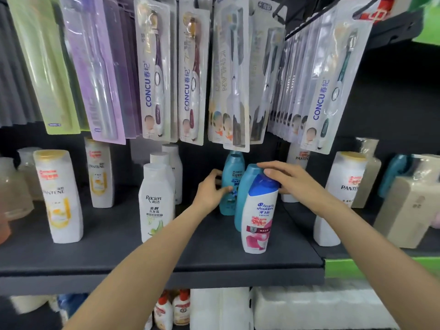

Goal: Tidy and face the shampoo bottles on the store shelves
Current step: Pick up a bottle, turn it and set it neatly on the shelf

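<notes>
On the dark shelf (190, 265) three bottles stand close together at the middle. A white Head & Shoulders bottle (258, 217) with a blue cap is at the front, a plain teal bottle (242, 198) is right behind it, and a labelled teal bottle (234, 167) is farther back. My left hand (213, 189) grips the rear teal bottle, thumb on its label. My right hand (290, 182) lies with straight fingers across the tops of the front teal bottle and the blue cap.
A white Raclen bottle (154, 203) heads a row left of centre, and Pantene bottles (58, 198) stand further left. More Pantene bottles (345, 184) and a white bottle (325, 232) are on the right. Carded toothbrush packs (154, 75) hang low over the shelf.
</notes>
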